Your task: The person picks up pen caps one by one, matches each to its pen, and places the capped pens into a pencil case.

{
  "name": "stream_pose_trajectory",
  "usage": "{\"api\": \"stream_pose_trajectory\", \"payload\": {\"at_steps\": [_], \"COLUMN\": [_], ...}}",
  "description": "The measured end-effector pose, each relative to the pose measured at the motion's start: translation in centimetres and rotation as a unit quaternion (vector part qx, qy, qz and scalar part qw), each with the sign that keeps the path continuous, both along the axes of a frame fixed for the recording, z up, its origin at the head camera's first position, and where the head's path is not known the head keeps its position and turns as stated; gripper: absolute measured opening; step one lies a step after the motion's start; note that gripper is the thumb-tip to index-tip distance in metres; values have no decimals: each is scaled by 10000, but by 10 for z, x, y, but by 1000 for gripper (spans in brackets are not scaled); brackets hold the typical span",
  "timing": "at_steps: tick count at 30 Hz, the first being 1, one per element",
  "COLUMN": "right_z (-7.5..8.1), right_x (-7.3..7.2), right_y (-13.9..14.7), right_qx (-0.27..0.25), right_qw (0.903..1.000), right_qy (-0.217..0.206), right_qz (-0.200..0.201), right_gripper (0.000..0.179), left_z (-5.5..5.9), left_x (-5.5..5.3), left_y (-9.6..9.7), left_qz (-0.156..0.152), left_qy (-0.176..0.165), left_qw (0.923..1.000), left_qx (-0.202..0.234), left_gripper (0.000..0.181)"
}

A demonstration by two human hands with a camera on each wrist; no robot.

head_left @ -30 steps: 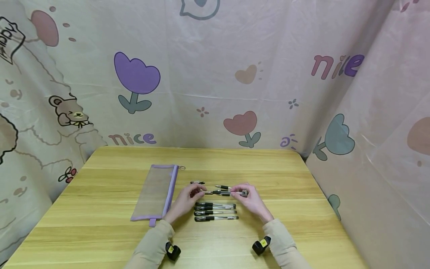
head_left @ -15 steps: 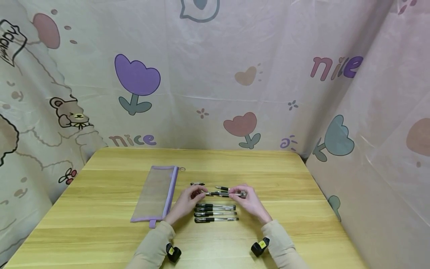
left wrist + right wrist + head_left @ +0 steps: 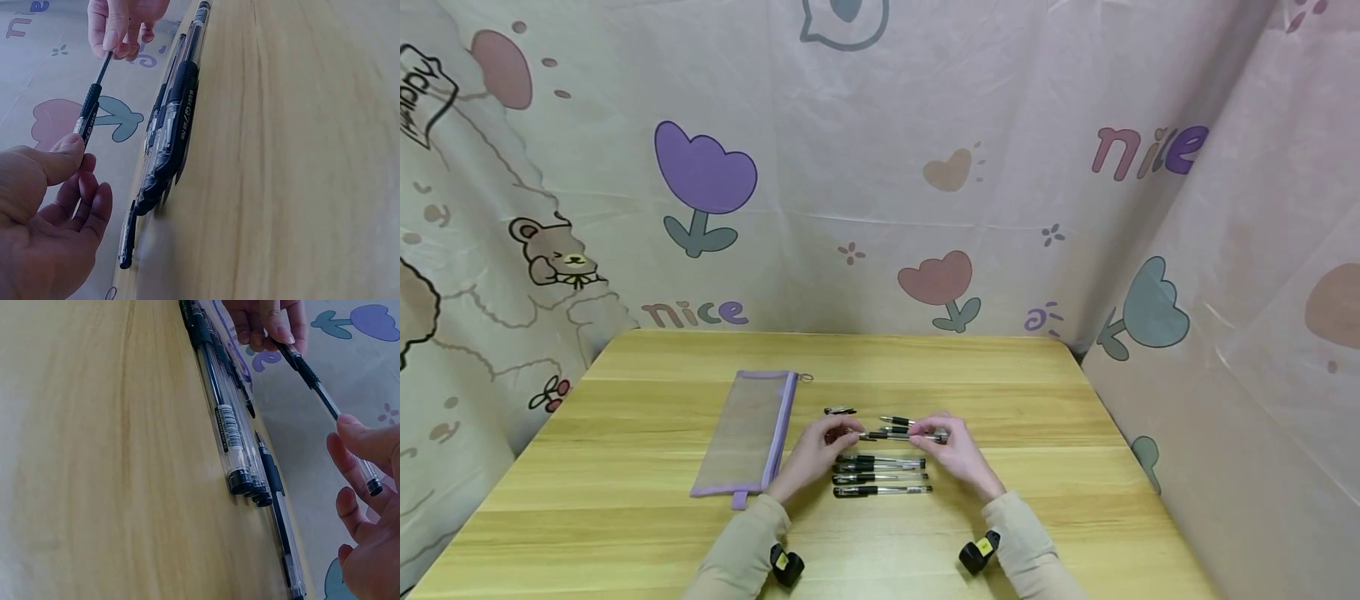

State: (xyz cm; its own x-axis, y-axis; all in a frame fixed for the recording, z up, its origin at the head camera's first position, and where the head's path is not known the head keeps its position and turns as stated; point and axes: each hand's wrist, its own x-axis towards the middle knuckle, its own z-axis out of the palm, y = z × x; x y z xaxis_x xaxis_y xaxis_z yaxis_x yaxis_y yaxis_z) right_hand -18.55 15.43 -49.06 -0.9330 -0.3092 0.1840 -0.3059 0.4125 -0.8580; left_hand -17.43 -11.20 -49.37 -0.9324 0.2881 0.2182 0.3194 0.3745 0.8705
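While L hand & R hand pinch pen, R-wrist cam shows end plug L's doesn't.

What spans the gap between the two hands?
A slim clear plastic pen with a black grip, pinched by left hand and right hand; both wrist views show it.

Both sleeved forearms reach forward and angle inward, bringing the left hand and right hand opposite each other, apart, each pinching with its thumb while the lower fingers curl loosely.
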Motion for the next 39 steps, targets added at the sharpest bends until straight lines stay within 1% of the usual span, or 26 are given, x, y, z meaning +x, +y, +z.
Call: {"api": "stream_pose_trajectory", "payload": {"at_steps": [3,8,12,19,26,33,37,39], "right_z": [-1,-1,0,0,-1,-4,-5,-7], "right_x": [0,0,0,1,0,-2,-4,-4], "right_y": [-1,-3,-5,-9,-12,-10,-4,0], "right_qx": [53,131,108,103,86,109,81,33], "right_qw": [10000,9998,9996,9991,9994,9999,9999,9999], "right_qy": [9,-95,-194,-307,-284,-44,-92,-108], "right_qz": [-23,-116,-184,-270,-172,-59,25,30], "right_gripper": [15,14,13,13,13,15,20,22], "left_z": [-3,-8,-10,-9,-6,-6,-5,-5], "left_x": [-1,-1,0,3,4,2,1,0], "left_y": [-2,-3,-2,-1,-2,-4,-4,-5], "left_qz": [-79,-159,-107,-32,54,121,186,218], "left_qy": [148,289,266,219,122,-13,-48,-2], "left_qw": [9998,9994,9995,9997,9999,9998,9997,9996], "left_qx": [50,114,103,119,107,160,172,184], "left_gripper": [14,13,12,11,11,14,14,14]}}
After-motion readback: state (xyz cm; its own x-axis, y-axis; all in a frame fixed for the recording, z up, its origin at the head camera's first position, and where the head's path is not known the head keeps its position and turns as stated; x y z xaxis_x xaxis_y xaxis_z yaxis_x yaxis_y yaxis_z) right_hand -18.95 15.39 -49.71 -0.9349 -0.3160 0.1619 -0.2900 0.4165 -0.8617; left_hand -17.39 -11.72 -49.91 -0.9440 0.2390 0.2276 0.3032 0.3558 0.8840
